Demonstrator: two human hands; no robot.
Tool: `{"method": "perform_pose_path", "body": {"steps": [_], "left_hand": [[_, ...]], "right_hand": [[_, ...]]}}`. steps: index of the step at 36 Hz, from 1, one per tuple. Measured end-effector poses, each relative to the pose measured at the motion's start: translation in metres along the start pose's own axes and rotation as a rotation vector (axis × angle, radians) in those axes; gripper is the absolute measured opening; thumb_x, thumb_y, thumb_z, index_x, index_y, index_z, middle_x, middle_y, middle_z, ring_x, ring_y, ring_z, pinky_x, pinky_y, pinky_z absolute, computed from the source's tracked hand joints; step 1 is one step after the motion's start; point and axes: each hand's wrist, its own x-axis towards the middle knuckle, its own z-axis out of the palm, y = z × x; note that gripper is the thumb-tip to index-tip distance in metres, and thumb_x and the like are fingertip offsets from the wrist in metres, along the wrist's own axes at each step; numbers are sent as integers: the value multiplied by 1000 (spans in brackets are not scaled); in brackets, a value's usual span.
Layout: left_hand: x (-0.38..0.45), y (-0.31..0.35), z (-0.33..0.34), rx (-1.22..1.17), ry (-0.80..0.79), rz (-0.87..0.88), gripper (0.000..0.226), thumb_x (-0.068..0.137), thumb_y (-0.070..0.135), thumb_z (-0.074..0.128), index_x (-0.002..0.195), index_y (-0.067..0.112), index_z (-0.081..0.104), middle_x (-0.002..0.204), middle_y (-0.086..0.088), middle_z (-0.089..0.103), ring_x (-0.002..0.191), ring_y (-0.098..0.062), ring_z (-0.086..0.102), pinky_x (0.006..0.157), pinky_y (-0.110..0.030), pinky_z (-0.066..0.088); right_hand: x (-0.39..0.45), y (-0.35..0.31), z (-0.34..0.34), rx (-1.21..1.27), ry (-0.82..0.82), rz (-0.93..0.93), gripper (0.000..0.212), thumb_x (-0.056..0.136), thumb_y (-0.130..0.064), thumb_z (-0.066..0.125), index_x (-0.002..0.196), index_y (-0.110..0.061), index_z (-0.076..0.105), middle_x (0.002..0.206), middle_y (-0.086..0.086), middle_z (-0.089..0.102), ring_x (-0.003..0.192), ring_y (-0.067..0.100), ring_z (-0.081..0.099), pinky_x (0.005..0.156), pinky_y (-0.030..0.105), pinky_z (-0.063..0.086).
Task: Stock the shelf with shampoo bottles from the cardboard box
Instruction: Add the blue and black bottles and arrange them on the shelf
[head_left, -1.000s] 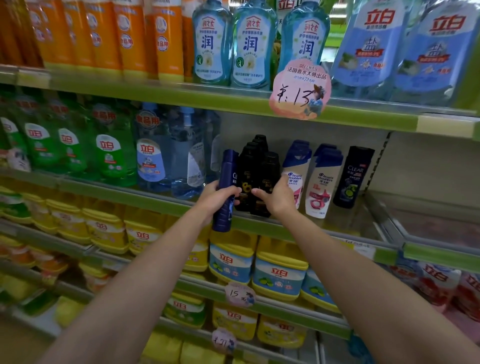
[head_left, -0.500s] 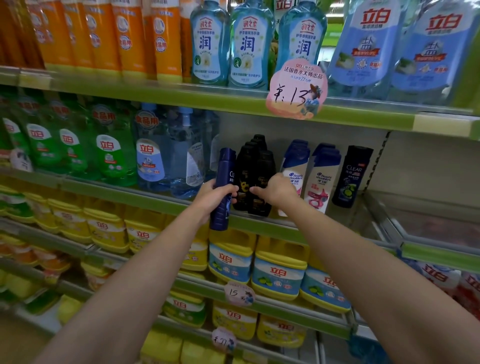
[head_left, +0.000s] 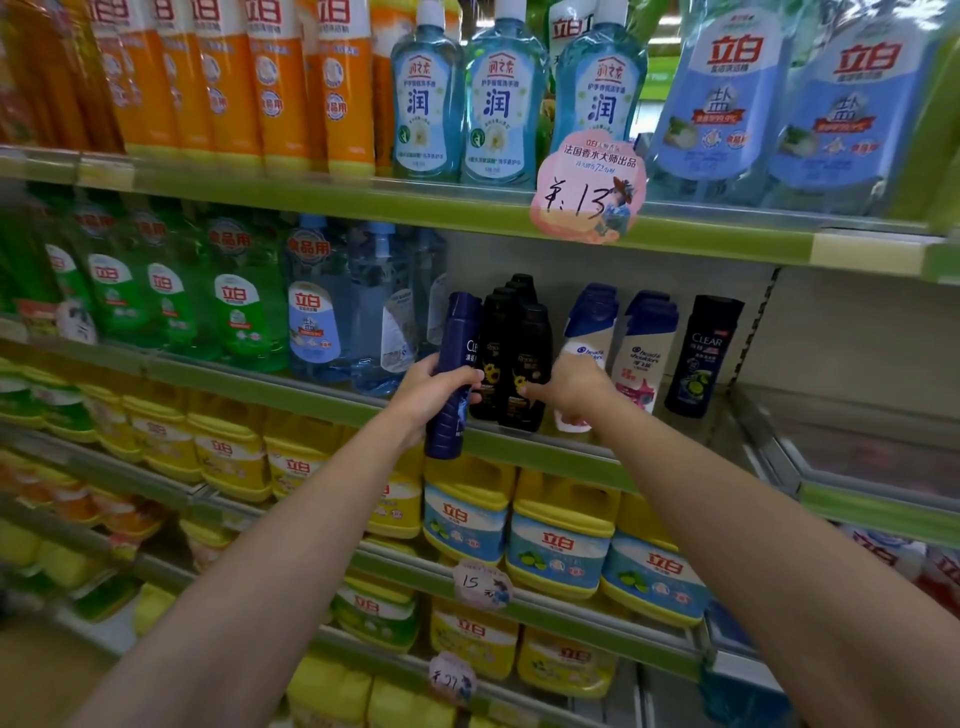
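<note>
Left hand (head_left: 434, 392) clasped round the middle of a dark blue shampoo bottle (head_left: 457, 374), upright, its base hanging just in front of the green shelf edge (head_left: 322, 387) rather than standing on the shelf, its cap level with the row behind. Just to the right of it, touching or nearly so, a cluster of black bottles with sunflower labels (head_left: 517, 358) standing on the shelf. Right hand (head_left: 571, 392) against the front black bottle, thumb and fingertips at its lower label — curled round it or only pressing it, cannot tell. Behind that hand, two rows of white-and-blue shampoo bottles (head_left: 644, 348), then a single black CLEAR bottle (head_left: 704, 356) at the far right. Above — a pink price tag (head_left: 589, 189) clipped to the upper shelf edge, marked 13
</note>
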Motion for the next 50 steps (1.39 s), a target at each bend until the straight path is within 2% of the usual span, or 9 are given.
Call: {"method": "perform_pose_path", "body": {"steps": [8, 16, 21, 28, 32, 35, 41, 46, 50], "left_hand": [[-14, 2, 24, 125, 11, 37, 26, 83, 14, 67, 108, 16, 58, 95, -7, 61, 80, -19, 57, 71, -29, 45], [-26, 3, 59, 225, -111, -3, 32, 82, 18, 69, 113, 14, 59, 106, -8, 63, 95, -22, 60, 79, -30, 47], [-29, -2, 87, 271, -215, 4, 34, 82, 21, 69, 114, 17, 59, 114, -8, 64, 104, -22, 60, 89, -32, 44], [-32, 2, 132, 344, -387, -2, 25, 86, 26, 65, 110, 24, 58, 116, -6, 63, 104, -19, 60, 90, -30, 45], [-30, 3, 161, 383, -459, 39, 39, 77, 36, 70, 114, 29, 57, 123, -7, 61, 111, -22, 57, 101, -40, 43], [-29, 3, 184, 408, -505, 51, 52, 66, 46, 70, 113, 30, 58, 121, -4, 61, 111, -21, 57, 102, -40, 43], [-20, 5, 213, 651, -594, 157, 48, 89, 35, 61, 132, 18, 49, 123, 3, 55, 109, -12, 52, 91, -22, 38], [-5, -3, 222, 969, -612, 312, 59, 87, 52, 56, 134, 18, 49, 134, -2, 54, 120, -19, 52, 100, -35, 43], [6, -11, 228, 1051, -581, 375, 51, 87, 46, 58, 128, 15, 54, 127, -5, 60, 113, -18, 56, 96, -37, 46]], "right_hand": [[-13, 16, -4, 151, -97, 27, 36, 88, -44, 59, 83, -8, 54, 77, 7, 60, 67, 18, 59, 55, 25, 46], [-40, 43, -18, 331, -319, -93, 16, 88, -26, 63, 96, -14, 56, 97, 5, 63, 89, 18, 63, 73, 28, 53], [-57, 64, -24, 448, -379, -103, 32, 87, -18, 65, 115, -14, 51, 92, -4, 58, 90, 12, 58, 78, 28, 49], [-76, 113, -36, 689, -422, -91, 43, 87, -9, 63, 127, -19, 49, 114, -5, 59, 108, 14, 55, 93, 34, 40], [-82, 138, -39, 806, -380, -78, 44, 86, -5, 62, 125, -21, 49, 116, -4, 59, 108, 14, 55, 90, 30, 43], [-87, 156, -41, 808, -315, -68, 42, 86, -7, 64, 122, -21, 49, 118, -1, 59, 113, 19, 55, 96, 36, 44], [-91, 190, -42, 737, -132, -20, 42, 84, -7, 68, 118, -20, 49, 118, 5, 58, 109, 25, 59, 85, 40, 55], [-81, 214, -47, 671, 93, 75, 51, 78, -19, 75, 123, -13, 52, 118, 7, 62, 107, 24, 61, 88, 42, 54], [-68, 224, -56, 681, 170, 121, 50, 77, -26, 76, 121, -13, 56, 119, 8, 64, 108, 25, 61, 94, 45, 51]]}}
